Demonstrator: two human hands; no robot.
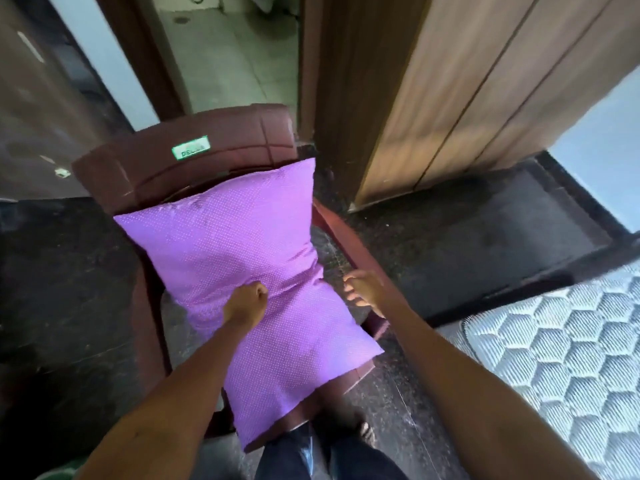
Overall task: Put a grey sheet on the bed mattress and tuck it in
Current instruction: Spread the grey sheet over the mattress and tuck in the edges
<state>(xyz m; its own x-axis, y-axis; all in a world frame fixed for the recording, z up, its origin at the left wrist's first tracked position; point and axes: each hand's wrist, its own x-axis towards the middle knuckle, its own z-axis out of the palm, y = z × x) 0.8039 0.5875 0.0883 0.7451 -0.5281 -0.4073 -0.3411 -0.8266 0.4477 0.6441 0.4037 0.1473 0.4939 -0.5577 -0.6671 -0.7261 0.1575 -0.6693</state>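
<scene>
Head view shows me my left hand with fingers clamped on the pillow on the chair, right hand fingers apart and empty, mattress bare, no grey sheet visible, so everything remains.

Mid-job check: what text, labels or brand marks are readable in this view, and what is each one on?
"DEL...": on the green and white sticker on the backrest of the brown plastic chair. The last letters are blurred; it may read "DELTA".
The purple pillow has only white dots, no text.
No other writing can be seen.
</scene>
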